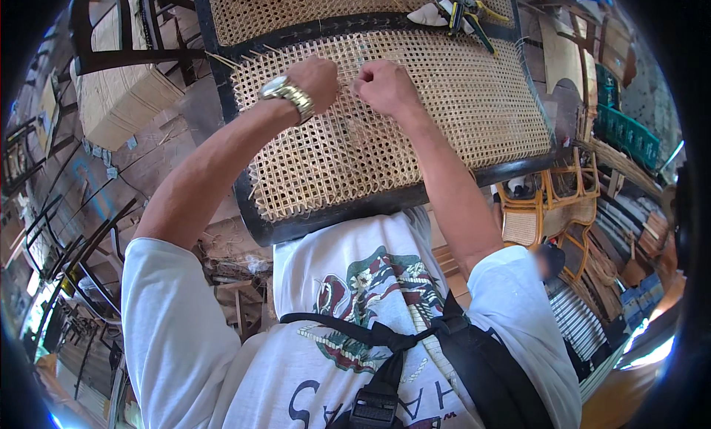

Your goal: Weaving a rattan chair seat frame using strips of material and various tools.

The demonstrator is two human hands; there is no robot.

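A panel of woven cane webbing (pixel 459 111) in a black wooden frame (pixel 333 220) lies tilted before my body, its lower edge against my shirt. Over the upper left of the weave is my left hand (pixel 315 82), its fingers curled down and mostly hidden; a gold-coloured watch (pixel 287 96) circles that wrist. Just to its right, my right hand (pixel 386 88) is closed in a pinch close above the cane. Whatever either hand grips is too small to make out. Loose strand ends stick out along the panel's left edge.
Pliers with yellow-and-black handles (pixel 474 25) rest at the panel's top right, beside a pale scrap (pixel 427 15). A dark chair frame (pixel 137 59) and a cardboard box (pixel 126 103) stand at left. Rattan chairs (pixel 566 207) and a green crate (pixel 628 136) are at right, near a person (pixel 546 260).
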